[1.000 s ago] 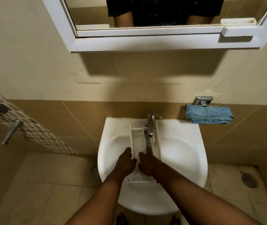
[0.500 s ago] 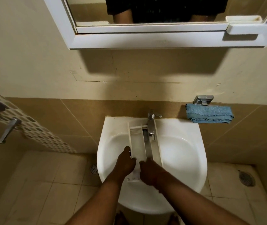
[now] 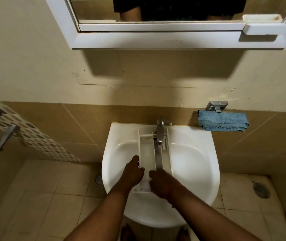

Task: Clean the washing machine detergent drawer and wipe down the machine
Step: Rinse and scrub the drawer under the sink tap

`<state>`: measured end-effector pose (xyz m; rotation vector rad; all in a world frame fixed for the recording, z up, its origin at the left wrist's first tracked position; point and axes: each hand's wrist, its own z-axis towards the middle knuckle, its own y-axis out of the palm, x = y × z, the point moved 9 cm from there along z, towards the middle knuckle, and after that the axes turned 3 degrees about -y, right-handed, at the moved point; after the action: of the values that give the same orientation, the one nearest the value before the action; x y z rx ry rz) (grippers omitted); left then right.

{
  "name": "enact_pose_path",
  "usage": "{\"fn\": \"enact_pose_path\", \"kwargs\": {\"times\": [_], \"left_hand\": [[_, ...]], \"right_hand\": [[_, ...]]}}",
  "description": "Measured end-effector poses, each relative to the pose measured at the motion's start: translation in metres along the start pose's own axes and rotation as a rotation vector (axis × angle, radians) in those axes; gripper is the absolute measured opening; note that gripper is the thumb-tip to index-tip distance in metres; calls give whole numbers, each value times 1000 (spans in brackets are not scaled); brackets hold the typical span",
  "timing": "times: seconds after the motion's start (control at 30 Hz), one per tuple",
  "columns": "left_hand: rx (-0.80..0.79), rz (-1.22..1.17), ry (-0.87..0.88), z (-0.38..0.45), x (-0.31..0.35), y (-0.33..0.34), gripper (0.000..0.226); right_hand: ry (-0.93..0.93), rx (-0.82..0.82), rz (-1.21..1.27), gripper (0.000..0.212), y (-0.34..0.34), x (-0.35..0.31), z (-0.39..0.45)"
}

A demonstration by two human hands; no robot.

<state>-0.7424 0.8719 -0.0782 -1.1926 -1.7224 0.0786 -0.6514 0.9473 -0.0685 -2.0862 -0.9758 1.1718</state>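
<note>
Detergent drawer (image 3: 146, 153) lengthwise in white sink (image 3: 194, 164) under tap (image 3: 160, 131), left hand (image 3: 132, 173) and right hand (image 3: 161, 184) each in curled grip on it, beige tiled bathroom.

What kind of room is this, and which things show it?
Most likely a small home bathroom: a white sink with a metal tap, a mirror cabinet above it, and a floor drain in the tiled floor.

Head view, steeply down onto nearby sink (image 3: 114, 153).
</note>
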Motion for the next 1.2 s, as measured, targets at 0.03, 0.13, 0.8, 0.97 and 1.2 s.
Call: {"fn": "enact_pose_path", "kwargs": {"times": [0.03, 0.13, 0.8, 0.97, 1.2], "left_hand": [[1, 2, -1, 0, -1, 1, 36], [8, 0, -4, 0, -1, 1, 35], [-19, -12, -34, 0, 0, -2, 37], [-15, -59, -41, 1, -1, -2, 35], [-99, -191, -62, 2, 1, 13, 35]], "right_hand": [[42, 135, 67, 34, -13, 9, 1], [212, 343, 212, 35, -38, 34, -2], [43, 16, -81, 63, -29, 26, 30], [98, 445, 124, 35, -52, 63, -1], [262, 185, 638, 40, -23, 99, -17]]}}
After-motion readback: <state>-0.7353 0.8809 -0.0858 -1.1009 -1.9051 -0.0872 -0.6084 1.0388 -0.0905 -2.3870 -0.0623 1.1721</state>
